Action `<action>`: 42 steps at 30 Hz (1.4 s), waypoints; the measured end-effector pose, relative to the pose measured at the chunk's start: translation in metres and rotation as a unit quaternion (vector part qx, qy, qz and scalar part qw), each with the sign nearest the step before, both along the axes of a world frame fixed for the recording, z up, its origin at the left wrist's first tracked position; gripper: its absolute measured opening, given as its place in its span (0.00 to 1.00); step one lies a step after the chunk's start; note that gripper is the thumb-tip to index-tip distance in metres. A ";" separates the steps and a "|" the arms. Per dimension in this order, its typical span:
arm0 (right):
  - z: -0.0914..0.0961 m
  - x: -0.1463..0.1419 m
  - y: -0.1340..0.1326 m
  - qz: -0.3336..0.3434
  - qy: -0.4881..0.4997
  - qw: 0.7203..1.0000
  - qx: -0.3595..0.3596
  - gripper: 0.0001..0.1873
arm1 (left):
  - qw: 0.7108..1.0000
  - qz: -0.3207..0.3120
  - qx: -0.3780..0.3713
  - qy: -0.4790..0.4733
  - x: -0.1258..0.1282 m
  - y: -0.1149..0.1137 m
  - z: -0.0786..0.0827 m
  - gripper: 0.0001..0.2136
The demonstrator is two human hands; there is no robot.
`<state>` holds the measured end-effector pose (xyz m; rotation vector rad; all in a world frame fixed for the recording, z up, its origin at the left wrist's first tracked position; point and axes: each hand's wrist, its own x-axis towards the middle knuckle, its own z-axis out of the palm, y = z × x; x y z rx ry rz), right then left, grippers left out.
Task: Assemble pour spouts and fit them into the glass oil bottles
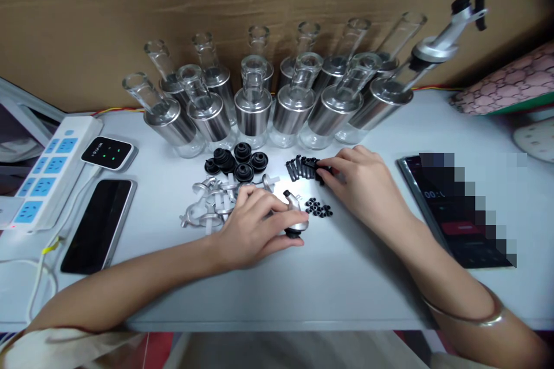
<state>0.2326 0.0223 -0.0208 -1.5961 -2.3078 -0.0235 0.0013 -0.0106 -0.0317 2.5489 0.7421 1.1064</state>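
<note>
My left hand (255, 222) is closed round a silver bottle pourer (296, 207) with a black rubber stopper at its bottom and a black tip. My right hand (352, 176) pinches at the right end of a row of small black levers (298, 167); the fingertips partly cover the piece there. Small black caps (318, 207) lie loose between both hands. Silver pourer parts (212, 202) are heaped left of my left hand, partly hidden by it. Several black rubber stoppers (243, 173) sit behind that heap.
Two rows of glass bottles with steel sleeves (253, 109) stand at the back; the rightmost carries a fitted pourer (435, 49). A power strip (47, 167), a Wi-Fi device (108, 153) and a phone (99, 225) lie left. Another phone with a lit screen (450, 213) lies right.
</note>
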 end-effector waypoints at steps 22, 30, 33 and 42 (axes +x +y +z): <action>0.035 -0.027 -0.029 0.060 0.272 0.959 -0.053 0.04 | 0.998 0.055 0.013 -0.010 -0.001 0.000 -0.001 0.12; 0.033 -0.032 -0.033 0.100 0.286 0.952 -0.035 0.06 | 1.000 0.027 -0.001 0.003 -0.003 0.000 0.000 0.14; 0.033 -0.030 -0.032 0.106 0.297 0.948 -0.050 0.05 | 1.000 0.022 0.001 0.011 -0.003 0.001 0.002 0.13; 0.031 -0.028 -0.034 0.075 0.377 0.913 -0.137 0.01 | 0.999 -0.011 -0.032 -0.025 -0.002 0.002 0.003 0.12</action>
